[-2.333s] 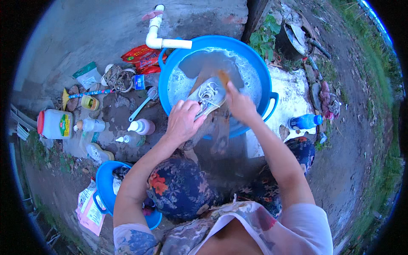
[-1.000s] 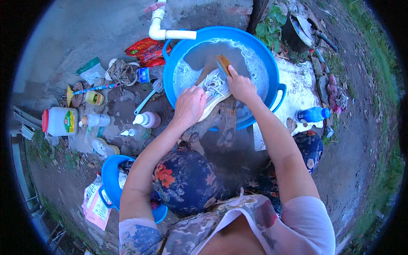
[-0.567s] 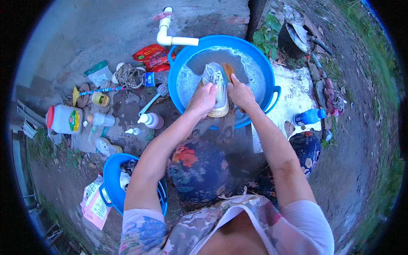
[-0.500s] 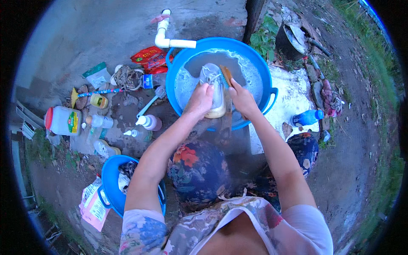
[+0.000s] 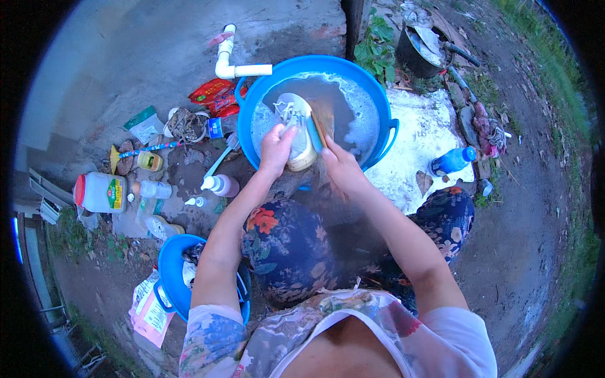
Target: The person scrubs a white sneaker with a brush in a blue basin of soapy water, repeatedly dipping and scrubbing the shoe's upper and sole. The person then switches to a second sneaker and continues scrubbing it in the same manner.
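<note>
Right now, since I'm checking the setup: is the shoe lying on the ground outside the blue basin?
No, the shoe is inside the blue basin, held by the left hand.

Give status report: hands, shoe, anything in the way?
Left hand holds shoe over blue basin. Right hand holds brush against shoe. Nothing in the way.

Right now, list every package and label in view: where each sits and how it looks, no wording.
Red packets: flat, crumpled, beside the white pipe.
White jug: far left, red cap, yellow-green label.
Green-white pouch: flat, above the jug.
Pink-white bag: flat, beside the small blue bucket.
Blue bottle: lying on the right.
</note>
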A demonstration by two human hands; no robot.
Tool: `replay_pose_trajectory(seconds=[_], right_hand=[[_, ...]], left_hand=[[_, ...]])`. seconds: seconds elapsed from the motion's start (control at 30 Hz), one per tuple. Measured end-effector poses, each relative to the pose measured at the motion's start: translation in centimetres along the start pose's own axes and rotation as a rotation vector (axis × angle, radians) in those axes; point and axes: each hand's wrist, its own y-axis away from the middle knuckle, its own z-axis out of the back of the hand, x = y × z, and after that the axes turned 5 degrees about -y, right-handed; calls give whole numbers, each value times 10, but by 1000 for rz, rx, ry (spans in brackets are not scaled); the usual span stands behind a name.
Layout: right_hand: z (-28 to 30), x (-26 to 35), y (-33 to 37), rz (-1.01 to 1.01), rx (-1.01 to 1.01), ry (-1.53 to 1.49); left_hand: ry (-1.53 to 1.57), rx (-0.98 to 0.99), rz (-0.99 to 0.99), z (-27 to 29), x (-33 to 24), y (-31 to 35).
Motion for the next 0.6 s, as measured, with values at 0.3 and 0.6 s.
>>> replay_pose_trajectory(seconds=[0.3, 0.6], right_hand=[[29, 5, 47, -313, 143, -265], [37, 24, -2, 170, -116, 33]], left_hand=[[-1081, 734, -647, 18, -69, -26], [-203, -34, 149, -8, -42, -21]])
